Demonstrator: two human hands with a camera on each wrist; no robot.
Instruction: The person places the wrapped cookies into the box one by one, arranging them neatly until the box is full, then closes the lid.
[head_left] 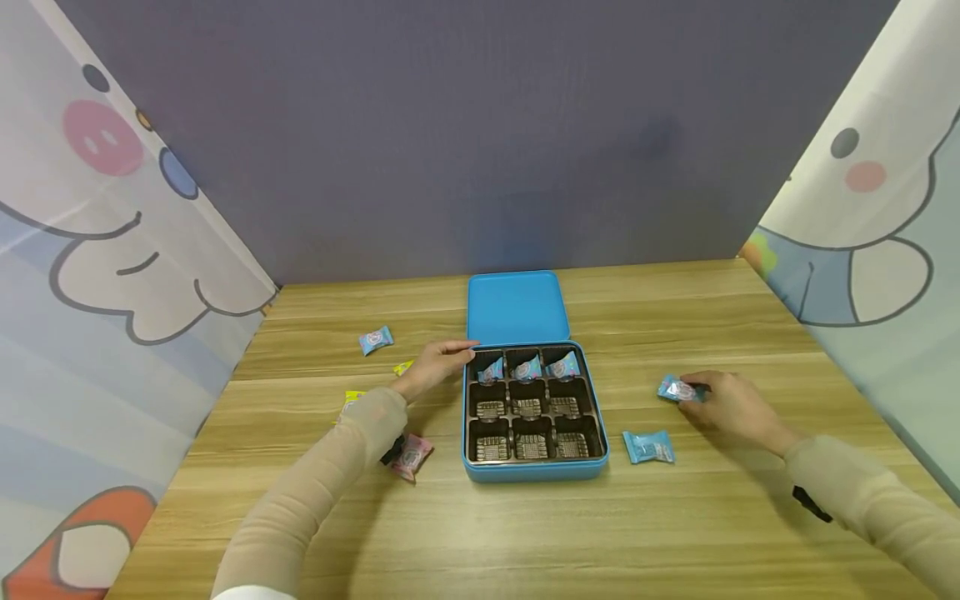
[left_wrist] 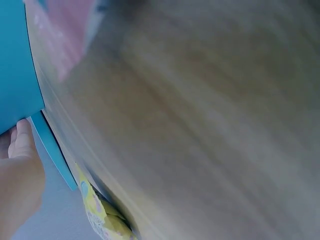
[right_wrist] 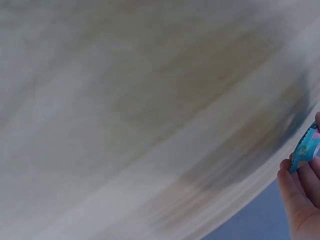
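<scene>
Wood-grain table (head_left: 517, 542): right hand (head_left: 729, 407) is pinching blue packet (head_left: 677, 389), right of blue tin (head_left: 536, 473); second blue packet (head_left: 649, 447) is lying nearer. Left hand (head_left: 435, 365), fingers extended, is touching the tin's left side. Left sleeve (head_left: 300, 492) is partly covering yellow packet (head_left: 352, 397); pink packet (head_left: 412, 456) is lying nearer.

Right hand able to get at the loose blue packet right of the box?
Probably yes: nothing lies between the right hand and the loose blue packet, though that hand holds a second blue packet.
</scene>
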